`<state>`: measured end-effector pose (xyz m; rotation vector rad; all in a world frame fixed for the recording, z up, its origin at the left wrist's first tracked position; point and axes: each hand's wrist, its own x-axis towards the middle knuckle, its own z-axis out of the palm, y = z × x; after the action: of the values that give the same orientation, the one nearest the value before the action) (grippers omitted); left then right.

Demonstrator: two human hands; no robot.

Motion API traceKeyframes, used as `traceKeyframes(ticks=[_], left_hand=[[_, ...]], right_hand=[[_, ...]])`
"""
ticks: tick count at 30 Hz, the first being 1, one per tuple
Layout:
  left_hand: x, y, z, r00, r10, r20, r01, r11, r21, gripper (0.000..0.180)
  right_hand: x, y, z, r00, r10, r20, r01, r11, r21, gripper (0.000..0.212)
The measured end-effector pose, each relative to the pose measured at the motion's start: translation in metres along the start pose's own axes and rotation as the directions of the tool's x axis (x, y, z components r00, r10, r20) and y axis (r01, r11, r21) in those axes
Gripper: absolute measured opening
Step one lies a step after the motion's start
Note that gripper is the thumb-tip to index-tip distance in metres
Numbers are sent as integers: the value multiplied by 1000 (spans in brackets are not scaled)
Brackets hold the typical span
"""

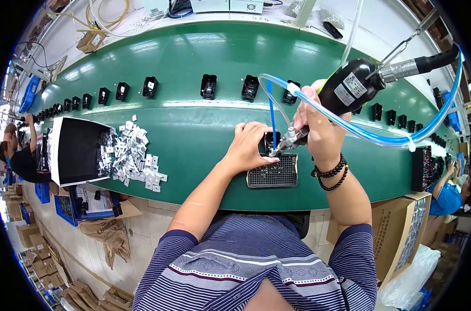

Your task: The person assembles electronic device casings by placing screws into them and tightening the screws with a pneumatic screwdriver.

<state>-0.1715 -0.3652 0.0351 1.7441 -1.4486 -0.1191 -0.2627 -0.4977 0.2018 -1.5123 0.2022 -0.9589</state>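
My right hand [322, 127] is wrapped around a black power screwdriver [352, 87], which tilts down to the left. The metal nose of the screwdriver [289, 139] meets a small black plastic housing [269, 138] in front of me. My left hand [246, 147] grips that housing from its left side, thumb at the near edge and fingers at the far edge. Under and just nearer than the housing lies a grey perforated tray [272, 176]. The screwdriver's tip and much of the housing are hidden by the nose and my fingers.
Black housings [209, 86] stand in a row along the green bench [194, 52]. Small silver plates [134, 153] spill from a tipped white box [80, 150] at left. A blue air hose [391, 137] loops at right. A cardboard carton [396, 228] stands nearby. Co-workers sit at both sides.
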Motion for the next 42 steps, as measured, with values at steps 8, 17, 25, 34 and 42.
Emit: traceKeyframes(ticks=[8,17,25,34,42], left_hand=[[-1,-2,2,999,-25,27,26,1000,-16,77],[2,3,-3,1000,7,-12,-6,1000,23,76],[-1,0,-6,998,-48,51,48,999,0,76],[-1,-2,-1,999,-44,25,44,999,-12,75],[-1,-1,-2,1000,-29,-1,29,1000,-5,75]], right_hand=[[-9,5,-1,997,78,-11,-78,997,-16,8],[-16,6,3,983,155,-98,-152,988,39,12],[19,-45,3,997,-53,-55,60,989,136,14],[3,-7,9,996,59,-71,-54,996,64,14],[0,4,7,992,71,-105,-63,995,82,11]])
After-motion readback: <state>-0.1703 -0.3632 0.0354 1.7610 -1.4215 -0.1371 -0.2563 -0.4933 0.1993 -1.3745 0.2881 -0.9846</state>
